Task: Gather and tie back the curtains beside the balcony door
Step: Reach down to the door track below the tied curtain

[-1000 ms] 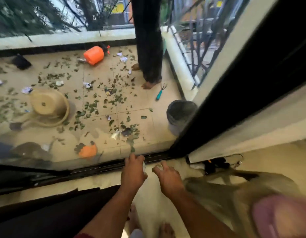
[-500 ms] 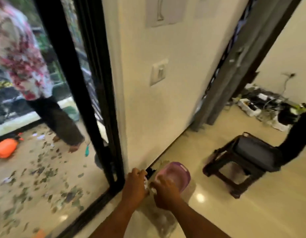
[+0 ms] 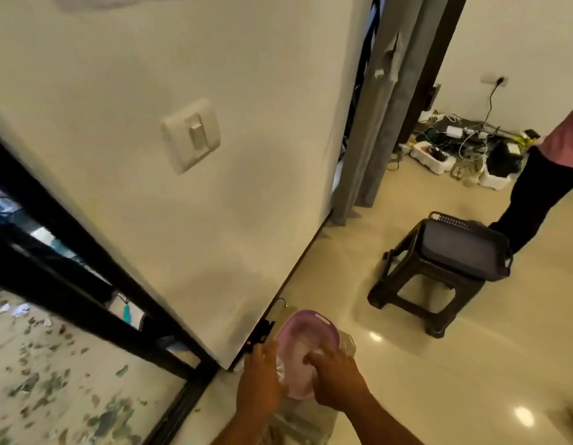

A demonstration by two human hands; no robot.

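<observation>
A grey curtain (image 3: 373,130) hangs straight down past the far edge of the white wall, beside a dark frame (image 3: 434,56); it is far from both hands. The black balcony door frame (image 3: 95,284) runs along the left. My left hand (image 3: 262,379) and my right hand (image 3: 338,377) are low and close together over a purple basin (image 3: 311,332) on the floor. Each has its fingers closed on a small white piece; what it is stays too blurred to tell.
A dark stool (image 3: 417,293) carrying a dark basket (image 3: 465,248) stands mid-floor on the right. A person in a pink top and black trousers (image 3: 542,187) stands beyond it. Cables and white boxes (image 3: 452,149) lie by the far wall. Leaves litter the balcony floor (image 3: 54,390).
The view has swung from the balcony floor rightward onto the wall and room. My hands have stayed together low in front, now over the purple basin.
</observation>
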